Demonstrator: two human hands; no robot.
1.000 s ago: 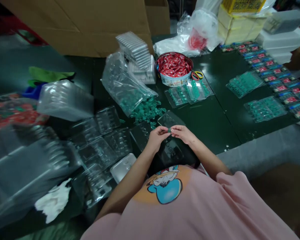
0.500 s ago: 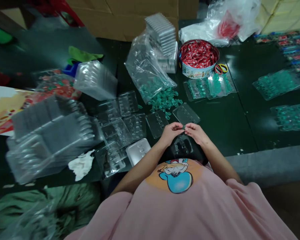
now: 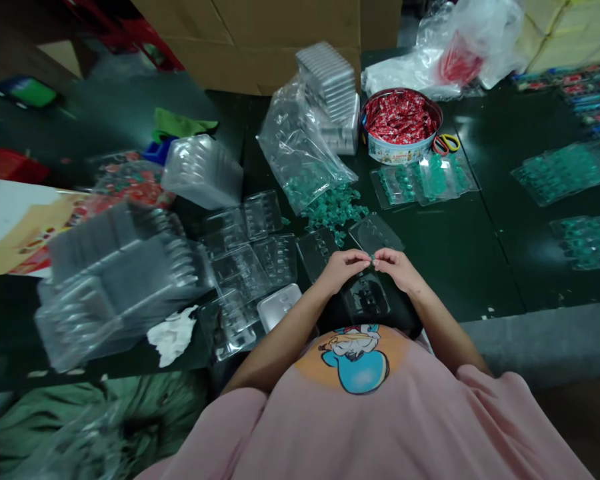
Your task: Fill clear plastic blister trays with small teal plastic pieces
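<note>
My left hand (image 3: 341, 267) and my right hand (image 3: 399, 268) meet fingertip to fingertip over a clear plastic tray (image 3: 365, 297) that lies just in front of my body. Both pinch one small green piece (image 3: 373, 255) between them. A loose heap of the same green pieces (image 3: 333, 208) spills from a clear plastic bag (image 3: 300, 157) just beyond my hands. Empty clear trays (image 3: 247, 257) lie to the left of my hands, and one more (image 3: 375, 233) sits right behind my fingers.
A round tin of red wrapped sweets (image 3: 401, 127) and scissors (image 3: 446, 142) stand at the back. Filled green trays (image 3: 563, 172) lie on the right. Stacks of clear trays (image 3: 115, 280) and cardboard boxes (image 3: 260, 33) fill the left and back. A white rag (image 3: 173, 335) lies near the edge.
My head has turned left and down, so the table slid right in view. My hands stay together, pinching the small green piece over the tray.
</note>
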